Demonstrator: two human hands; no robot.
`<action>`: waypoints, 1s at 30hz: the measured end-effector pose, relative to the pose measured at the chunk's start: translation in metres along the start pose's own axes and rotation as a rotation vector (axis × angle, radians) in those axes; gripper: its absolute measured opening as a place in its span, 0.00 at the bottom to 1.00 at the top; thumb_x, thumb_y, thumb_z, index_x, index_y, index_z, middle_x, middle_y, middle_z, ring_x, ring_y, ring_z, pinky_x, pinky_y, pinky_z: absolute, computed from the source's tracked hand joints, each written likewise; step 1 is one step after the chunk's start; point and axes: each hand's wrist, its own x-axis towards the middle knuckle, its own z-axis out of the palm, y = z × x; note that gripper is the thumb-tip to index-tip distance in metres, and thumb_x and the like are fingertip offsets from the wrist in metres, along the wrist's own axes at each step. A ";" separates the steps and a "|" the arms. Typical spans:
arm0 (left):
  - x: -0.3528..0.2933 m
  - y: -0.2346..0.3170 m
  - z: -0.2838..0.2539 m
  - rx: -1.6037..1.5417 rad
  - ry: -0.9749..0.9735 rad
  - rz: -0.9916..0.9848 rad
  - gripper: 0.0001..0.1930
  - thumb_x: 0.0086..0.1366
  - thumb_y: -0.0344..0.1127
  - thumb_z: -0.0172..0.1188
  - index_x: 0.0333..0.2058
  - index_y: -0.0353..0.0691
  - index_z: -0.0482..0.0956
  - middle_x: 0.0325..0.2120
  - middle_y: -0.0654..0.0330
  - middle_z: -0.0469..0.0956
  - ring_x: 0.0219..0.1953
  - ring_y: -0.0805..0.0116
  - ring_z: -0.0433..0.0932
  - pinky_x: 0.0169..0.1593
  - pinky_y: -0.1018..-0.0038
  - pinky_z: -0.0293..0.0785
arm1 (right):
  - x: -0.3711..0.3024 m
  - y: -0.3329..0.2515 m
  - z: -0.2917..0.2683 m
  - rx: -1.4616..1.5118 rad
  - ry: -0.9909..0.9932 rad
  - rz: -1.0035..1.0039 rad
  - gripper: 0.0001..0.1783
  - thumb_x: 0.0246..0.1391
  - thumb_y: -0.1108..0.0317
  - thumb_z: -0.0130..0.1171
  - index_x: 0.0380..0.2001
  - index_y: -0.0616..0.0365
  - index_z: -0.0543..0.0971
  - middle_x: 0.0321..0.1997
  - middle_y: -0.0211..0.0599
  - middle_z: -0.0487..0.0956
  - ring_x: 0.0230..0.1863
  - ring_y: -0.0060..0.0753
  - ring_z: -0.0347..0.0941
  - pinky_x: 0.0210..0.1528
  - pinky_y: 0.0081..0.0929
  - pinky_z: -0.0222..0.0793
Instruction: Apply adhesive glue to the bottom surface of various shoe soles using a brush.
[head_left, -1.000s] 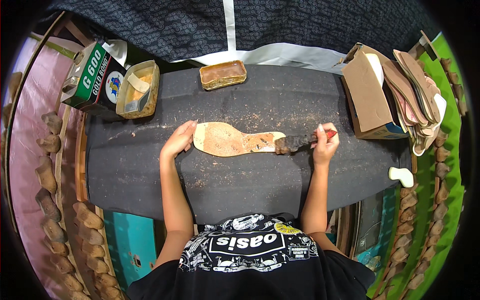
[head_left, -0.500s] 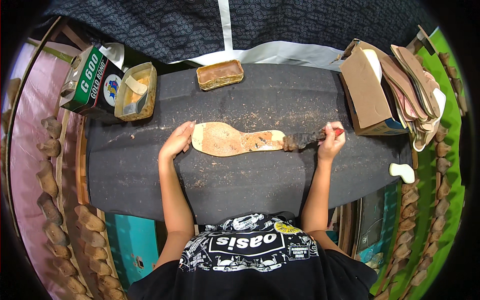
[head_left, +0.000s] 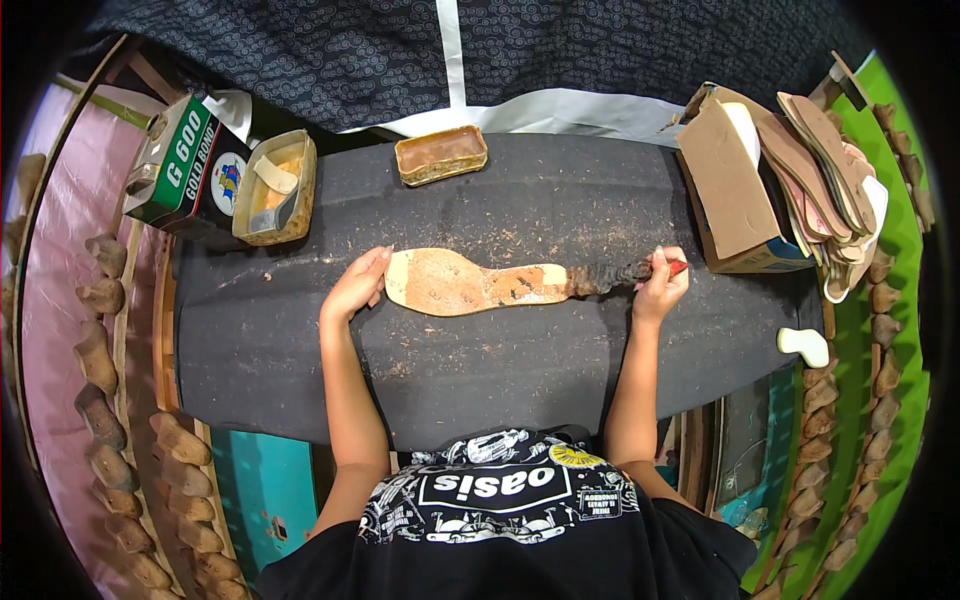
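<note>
1. The sole (head_left: 450, 283) lies mid-table (head_left: 490, 385); a dragging brush (head_left: 605, 278) could skew it if lightly held.
2. Loose crumbs (head_left: 397, 368) around it could stick to its surface.
3. The left hand (head_left: 360, 283), half curled, touches its wide end; whether it grips, I cannot tell.
4. The right hand (head_left: 660, 286) is closed round the brush.

Bare forearms (head_left: 352, 400) stretch ahead of the torso (head_left: 500, 565); left hand (head_left: 360, 284) angles inward front-left of it, right hand (head_left: 659, 285) curls front-right.
</note>
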 end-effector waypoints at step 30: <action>0.000 0.001 0.001 0.019 0.003 -0.023 0.16 0.61 0.48 0.39 0.25 0.43 0.63 0.13 0.71 0.56 0.13 0.83 0.53 0.14 0.85 0.52 | -0.033 -0.012 0.045 0.188 -0.200 0.491 0.09 0.50 0.65 0.49 0.23 0.59 0.66 0.14 0.28 0.66 0.10 0.17 0.64 0.09 0.13 0.58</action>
